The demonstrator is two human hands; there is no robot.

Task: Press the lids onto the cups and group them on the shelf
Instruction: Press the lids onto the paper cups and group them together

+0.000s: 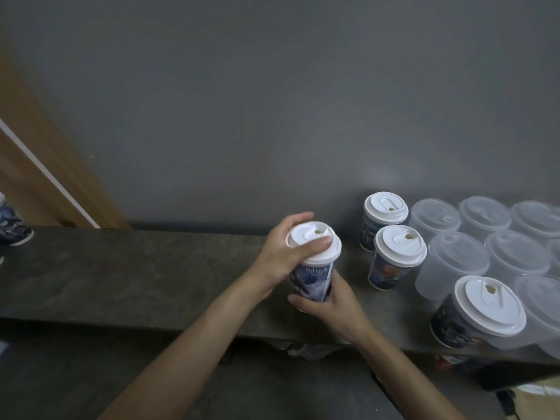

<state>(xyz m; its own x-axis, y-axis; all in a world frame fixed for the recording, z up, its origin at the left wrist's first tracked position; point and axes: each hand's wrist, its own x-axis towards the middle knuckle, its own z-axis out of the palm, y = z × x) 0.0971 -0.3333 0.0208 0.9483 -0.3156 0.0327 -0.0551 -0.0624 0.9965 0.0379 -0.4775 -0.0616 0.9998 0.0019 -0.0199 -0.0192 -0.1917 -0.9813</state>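
Four printed paper cups with white lids are in sight, and a patterned thing at the far left edge is cut off, so I cannot say what it is. The print on every cup is too blurred to read.

The base of the held cup is hidden inside the right hand, whose fingers curl round its lower wall. I cannot tell whether the base touches the dark shelf. The left hand grips the white lid from the left, with the thumb laid across its top and the fingers wrapped over the far rim.

Apart to the right stand three lidded cups. The far cup is by the grey wall, the middle cup is just in front of it, and the near cup is at the shelf's front edge. A cluster of translucent lidded tubs crowds them from the right, and the rightmost are cut by the frame. The near cup covers part of one tub.

The held cup is over the middle of the shelf. Its long axis is roughly upright, lid uppermost, and the sip hole is toward the far side.
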